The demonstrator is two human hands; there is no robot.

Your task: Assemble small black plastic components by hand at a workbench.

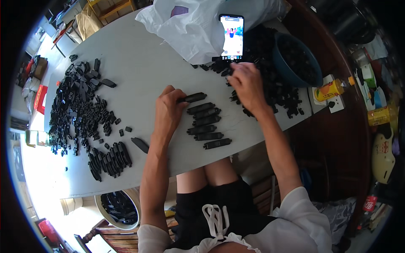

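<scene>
1. While the left hand (168, 110) pinches a long black plastic piece (192, 98) by its near end, it sets that piece at the top of a neat row of similar pieces (207, 125) lying at the middle of the white table (143, 63), close to the near edge.
2. The right hand (249, 86) rests on the loose heap of small black parts (274, 90) toward the table's right edge; its fingers curl down into the heap, and whether they grip anything cannot be told.
3. Judging from this, the step in hand is assembling a piece and laying it in the row; the next move seems to call for picking a small part cleanly out of the heap without dragging its neighbours.
4. A blue bowl (295, 59) full of black parts stands at the right edge just beyond the heap, and a phone (231, 37) leans upright against a white plastic bag (190, 29) at the far edge.
5. A large spread of black parts (78, 105) covers the left end of the table, with a second lined-up batch (109, 159) near the near-left corner.
6. Open room lies in the bare strip between the row and the left spread, and in the far middle of the table before the bag; the row itself sits close to the near edge, so it has little room to grow toward the person.
</scene>
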